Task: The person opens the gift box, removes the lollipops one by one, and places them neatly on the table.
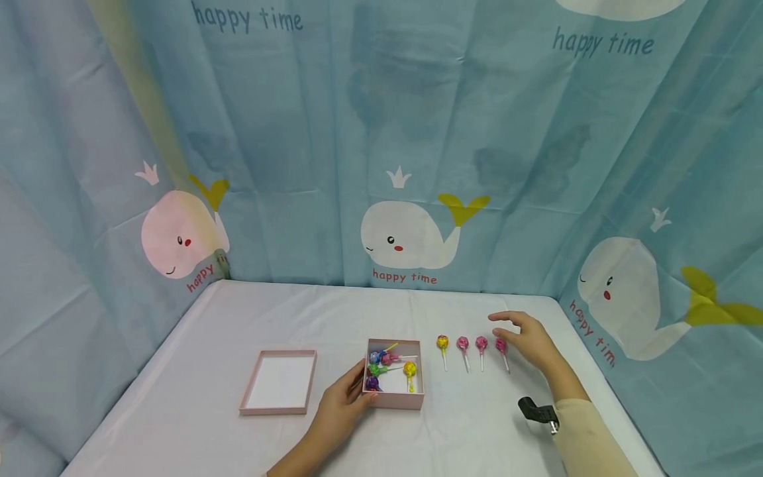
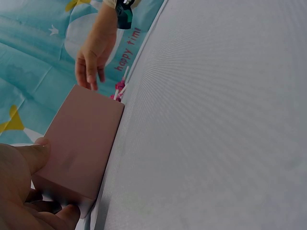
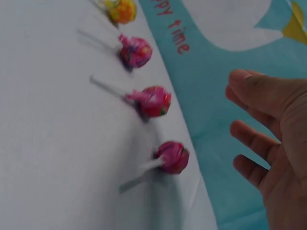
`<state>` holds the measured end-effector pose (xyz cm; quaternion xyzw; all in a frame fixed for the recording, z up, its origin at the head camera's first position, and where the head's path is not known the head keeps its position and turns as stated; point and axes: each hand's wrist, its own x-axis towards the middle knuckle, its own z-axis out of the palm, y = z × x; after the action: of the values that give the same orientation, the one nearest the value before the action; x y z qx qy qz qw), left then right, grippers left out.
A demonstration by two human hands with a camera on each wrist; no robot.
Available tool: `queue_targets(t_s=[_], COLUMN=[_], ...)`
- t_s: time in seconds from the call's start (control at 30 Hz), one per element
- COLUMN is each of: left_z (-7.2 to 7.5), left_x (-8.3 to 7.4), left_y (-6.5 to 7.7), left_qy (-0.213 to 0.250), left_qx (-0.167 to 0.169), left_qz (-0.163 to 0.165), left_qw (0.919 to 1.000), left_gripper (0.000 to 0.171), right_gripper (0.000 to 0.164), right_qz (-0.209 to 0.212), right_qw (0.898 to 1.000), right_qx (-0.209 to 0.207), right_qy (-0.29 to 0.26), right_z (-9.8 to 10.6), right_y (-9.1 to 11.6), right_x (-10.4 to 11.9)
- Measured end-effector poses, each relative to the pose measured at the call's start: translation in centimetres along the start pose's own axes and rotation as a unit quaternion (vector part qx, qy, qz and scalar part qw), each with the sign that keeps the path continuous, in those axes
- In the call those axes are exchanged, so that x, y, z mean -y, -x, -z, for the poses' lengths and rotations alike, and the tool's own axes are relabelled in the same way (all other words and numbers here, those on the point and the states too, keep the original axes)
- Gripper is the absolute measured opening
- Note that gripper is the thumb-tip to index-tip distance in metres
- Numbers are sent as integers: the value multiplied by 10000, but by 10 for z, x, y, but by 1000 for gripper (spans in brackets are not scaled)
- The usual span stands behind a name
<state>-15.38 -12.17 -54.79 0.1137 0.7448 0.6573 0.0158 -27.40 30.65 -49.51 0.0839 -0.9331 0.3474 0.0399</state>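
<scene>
- The four round-headed lollipops in shiny wrappers on the table (image 1: 459,430) looked light and stiff, with hard heads and thin sticks; the slick wrappers might have slid a little under fingertips, and the sticks seemed the part likeliest to bend.
- A pinch across the head, or on the stick just below it, seemed the surest hold.
- The open-topped square pink box (image 1: 393,401), apparently cardboard, looked light and fairly rigid, though its thin walls might have dented under a hard squeeze; a side or corner seemed best to grasp.
- The row ran to the right of the box: one yellow lollipop (image 1: 442,342) nearest it, then three pink lollipops (image 1: 481,343), all lying apart with sticks towards the person.
- Inside the box lay blue (image 1: 375,358), pink-red, green, purple and yellow lollipops, the coloured heads mostly gathered along its left side, the yellow one on the right.
- The left hand (image 1: 341,403) gripped the box at its left side, thumb by the near corner.
- The right hand (image 1: 529,338) held nothing; its fingers and thumb were loosely spread, near the rightmost pink lollipop.
- A shallow pink lid with a white inside (image 1: 278,382) lay left of the box.
</scene>
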Motion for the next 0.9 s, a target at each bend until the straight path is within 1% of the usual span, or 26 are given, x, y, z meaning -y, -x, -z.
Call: queue_targets(t_s=[0.1, 0.33, 0.6, 0.77, 0.9], left_z=[0, 0, 0, 0, 0], left_x=[0, 1, 1, 1, 1], left_y=[0, 0, 0, 0, 0], left_qy=[-5, -53, 32, 21, -30], left_qx=[2, -3, 6, 19, 10], left_qz=[-4, -32, -2, -2, -23], left_qw=[10000, 10000, 10000, 10000, 10000], left_gripper=[81, 82, 81, 80, 79], right_gripper=[40, 35, 35, 31, 27], right_qz=[139, 461, 738, 877, 1084], right_qw=[9998, 9984, 9957, 9940, 9913], right_qx=[8, 92, 207, 241, 321], right_qy=[-125, -327, -519, -599, -673], right_z=[0, -4, -24, -34, -41], right_y=[-1, -6, -9, -9, -10], right_x=[12, 42, 67, 83, 95])
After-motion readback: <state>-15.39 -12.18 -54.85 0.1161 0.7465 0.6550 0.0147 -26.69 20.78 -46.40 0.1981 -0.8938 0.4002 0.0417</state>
